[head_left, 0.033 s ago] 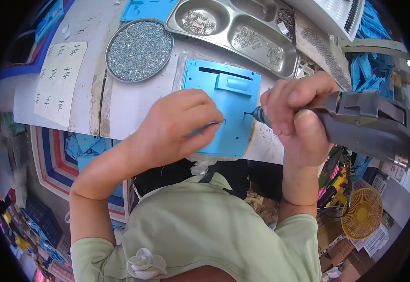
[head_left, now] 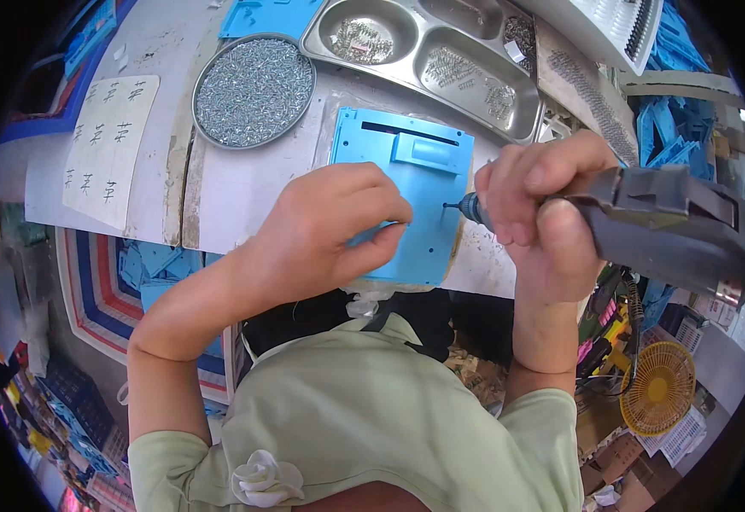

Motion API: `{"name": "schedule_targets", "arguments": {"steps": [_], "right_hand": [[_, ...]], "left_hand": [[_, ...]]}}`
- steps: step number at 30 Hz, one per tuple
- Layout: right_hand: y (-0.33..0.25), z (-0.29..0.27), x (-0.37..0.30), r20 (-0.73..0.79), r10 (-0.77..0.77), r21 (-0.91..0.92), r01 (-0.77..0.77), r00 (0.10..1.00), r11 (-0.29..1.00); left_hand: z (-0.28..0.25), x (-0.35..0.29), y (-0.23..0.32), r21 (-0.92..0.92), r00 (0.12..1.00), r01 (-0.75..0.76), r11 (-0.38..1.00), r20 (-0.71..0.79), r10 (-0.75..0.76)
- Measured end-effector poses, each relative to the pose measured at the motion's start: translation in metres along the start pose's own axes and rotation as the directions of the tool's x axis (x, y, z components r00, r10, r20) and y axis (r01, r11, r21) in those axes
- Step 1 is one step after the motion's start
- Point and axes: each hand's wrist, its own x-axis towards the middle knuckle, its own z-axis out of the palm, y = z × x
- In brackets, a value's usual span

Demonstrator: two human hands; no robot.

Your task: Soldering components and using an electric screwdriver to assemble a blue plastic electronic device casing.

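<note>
A flat blue plastic panel (head_left: 423, 243) with a slot, a raised block and small holes lies before me on the table. My right hand (head_left: 543, 192) is closed round a dark power screwdriver (head_left: 671, 226), held sideways. Its thin bit points left and ends over the panel's right part, near a hole; whether it touches is unclear. Over the panel's left part hovers my left hand (head_left: 330, 222), thumb and forefinger pinched together. Anything between those fingertips is too small to make out. Beyond the panel stands a round metal dish (head_left: 195, 102) full of small silvery screws.
A steel compartment tray (head_left: 419, 38) with small metal springs and other parts stands behind the panel. At the left lies a sheet of paper (head_left: 108, 154) with handwriting. A striped bag (head_left: 90, 299) holds blue pieces below the table edge. A yellow fan (head_left: 658, 388) is at lower right.
My left hand has shifted slightly to the right over the panel, still pinched. The right hand and the screwdriver are nearly unmoved.
</note>
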Motion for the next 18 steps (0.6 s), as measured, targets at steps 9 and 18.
{"name": "schedule_targets", "arguments": {"steps": [9, 18], "right_hand": [[-0.025, -0.019, 0.0, 0.063, -0.114, 0.151, 0.104, 0.991, 0.983], [-0.032, -0.032, -0.004, 0.125, -0.115, 0.135, 0.098, 0.985, 0.986]], "left_hand": [[0.025, 0.03, -0.009, 0.359, 0.976, -0.218, 0.908, 0.074, 0.205], [0.028, 0.027, -0.011, 0.456, 0.966, -0.257, 0.852, 0.091, 0.242]]}}
